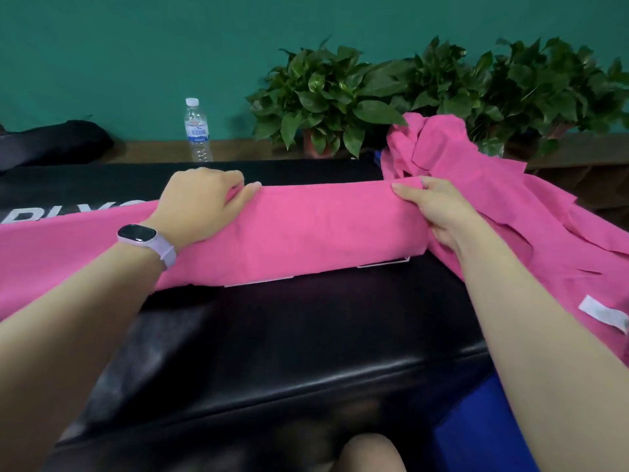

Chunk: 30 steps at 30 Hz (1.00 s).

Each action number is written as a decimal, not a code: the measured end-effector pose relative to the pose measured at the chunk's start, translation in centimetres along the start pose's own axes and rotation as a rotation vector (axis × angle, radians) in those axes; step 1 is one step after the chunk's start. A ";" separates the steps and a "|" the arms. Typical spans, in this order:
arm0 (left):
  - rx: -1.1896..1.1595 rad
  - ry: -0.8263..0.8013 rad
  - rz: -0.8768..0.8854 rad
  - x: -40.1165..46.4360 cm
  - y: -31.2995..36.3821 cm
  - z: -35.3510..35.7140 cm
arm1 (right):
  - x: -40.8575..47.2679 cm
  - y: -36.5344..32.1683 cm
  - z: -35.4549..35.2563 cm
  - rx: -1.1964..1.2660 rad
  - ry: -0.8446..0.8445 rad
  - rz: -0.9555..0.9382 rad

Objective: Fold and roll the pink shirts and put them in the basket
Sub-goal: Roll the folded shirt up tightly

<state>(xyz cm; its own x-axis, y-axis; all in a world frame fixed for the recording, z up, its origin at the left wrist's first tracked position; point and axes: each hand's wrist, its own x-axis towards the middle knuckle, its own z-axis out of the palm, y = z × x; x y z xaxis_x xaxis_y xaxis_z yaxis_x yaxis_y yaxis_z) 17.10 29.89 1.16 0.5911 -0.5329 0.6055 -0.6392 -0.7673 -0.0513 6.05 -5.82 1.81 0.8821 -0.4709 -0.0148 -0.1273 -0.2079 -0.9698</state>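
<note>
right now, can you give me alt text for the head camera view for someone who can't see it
Seen from above, a person's left hand and right hand grip the two ends of a folded pink shirt stretched across a black padded surface. More pink shirts lie heaped to the right; a water bottle and potted plants stand behind against a green wall.

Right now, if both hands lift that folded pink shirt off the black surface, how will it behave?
Probably floppy: the folded pink shirt is thin cloth that drapes over the black surface, so its middle would likely sag between the left hand and right hand. Likely light. The fold may fall open, since nothing but the fingers pins it.
</note>
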 end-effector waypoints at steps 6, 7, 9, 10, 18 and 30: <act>-0.147 -0.355 -0.252 1.7 -0.5 8.4 | 5.4 4.4 4.6 -0.551 0.247 -0.113; -0.171 -0.325 -0.254 1.4 -0.6 9.5 | 5.6 5.3 5.1 -0.666 0.282 -0.141; -0.200 -0.297 -0.233 1.3 -1.3 10.7 | 6.2 6.7 5.8 -0.836 0.334 -0.159; -0.209 -0.318 -0.227 1.4 -1.7 11.0 | 6.6 7.0 6.0 -0.892 0.346 -0.164; -0.183 -0.327 -0.186 2.1 -1.7 11.2 | 7.6 6.6 5.9 -0.931 0.310 -0.155; -0.161 -0.198 -0.313 2.2 0.6 9.6 | 7.9 6.9 5.4 -0.870 0.383 -0.108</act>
<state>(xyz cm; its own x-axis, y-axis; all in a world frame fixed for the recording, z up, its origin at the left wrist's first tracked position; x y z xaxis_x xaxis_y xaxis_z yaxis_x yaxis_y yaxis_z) 22.69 24.82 -5.14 0.8427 -0.3530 0.4066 -0.4732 -0.8458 0.2463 14.60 -6.34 -6.28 0.7202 -0.6282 0.2945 -0.4823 -0.7585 -0.4383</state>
